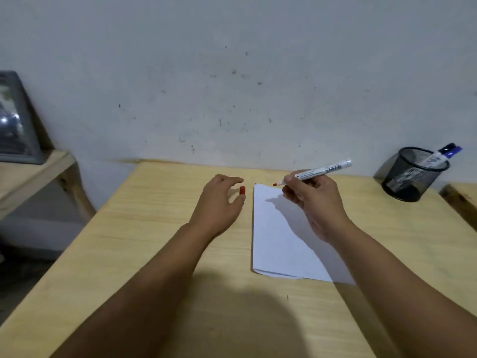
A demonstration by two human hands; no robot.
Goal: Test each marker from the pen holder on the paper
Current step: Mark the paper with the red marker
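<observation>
My right hand [311, 200] grips an uncapped white marker [324, 169] whose red tip hovers at the far edge of the white paper [278, 244]. The paper lies on the wooden table [154, 254], right of centre. Its red cap [242, 190] stands on the table just left of the paper. My left hand [222, 200] rests beside the cap with fingers spread, the cap between thumb and forefinger; whether they touch it is unclear. A black mesh pen holder [413, 174] stands at the far right with a blue-capped marker [442, 155] in it.
A stained pale wall runs close behind the table. To the left stands a lower wooden shelf [33, 174] with a grey box [18, 122] on it. Another wooden edge [462, 200] shows at the far right.
</observation>
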